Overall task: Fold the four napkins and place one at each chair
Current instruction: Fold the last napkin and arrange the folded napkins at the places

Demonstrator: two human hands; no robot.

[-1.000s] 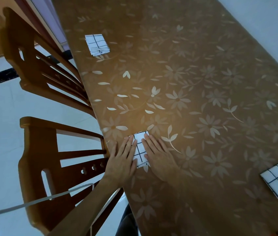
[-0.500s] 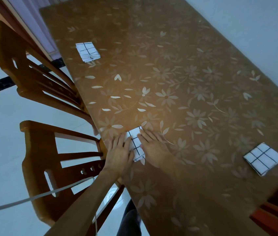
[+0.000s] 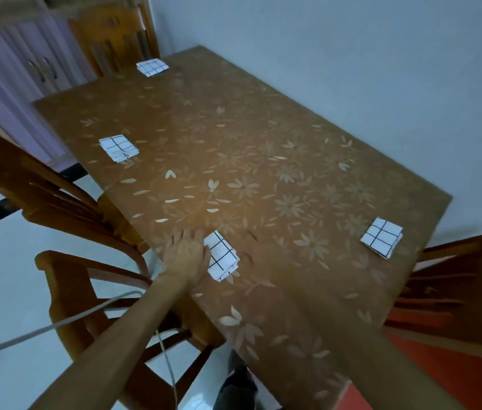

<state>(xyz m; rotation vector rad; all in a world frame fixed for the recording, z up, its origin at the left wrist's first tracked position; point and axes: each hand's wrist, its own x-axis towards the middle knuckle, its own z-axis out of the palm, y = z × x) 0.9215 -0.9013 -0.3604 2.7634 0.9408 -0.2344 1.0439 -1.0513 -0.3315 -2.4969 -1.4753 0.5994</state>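
Four folded white napkins with a black grid lie on the brown flowered table [image 3: 263, 173]. The nearest napkin [image 3: 221, 255] sits at the left edge, between my hands. My left hand [image 3: 185, 250] lies flat on the table, its fingers straight and touching the napkin's left side. My right hand [image 3: 259, 250] is blurred and rests just right of that napkin, with its fingers seemingly straight. A second napkin [image 3: 381, 237] lies at the near right end, a third napkin [image 3: 118, 147] farther along the left edge, and a fourth napkin [image 3: 152, 67] at the far end.
Two wooden chairs stand along the left side, a near chair [image 3: 86, 291] and a farther chair [image 3: 41, 187]. Another chair [image 3: 115, 34] stands at the far end and one chair [image 3: 455, 291] at the near right. A grey cable [image 3: 56, 324] crosses the lower left. A wall runs along the table's right side.
Both hands have slid off the top of the nearest napkin, left hand to its left side and right hand to its right. The view has lifted, showing the whole table.
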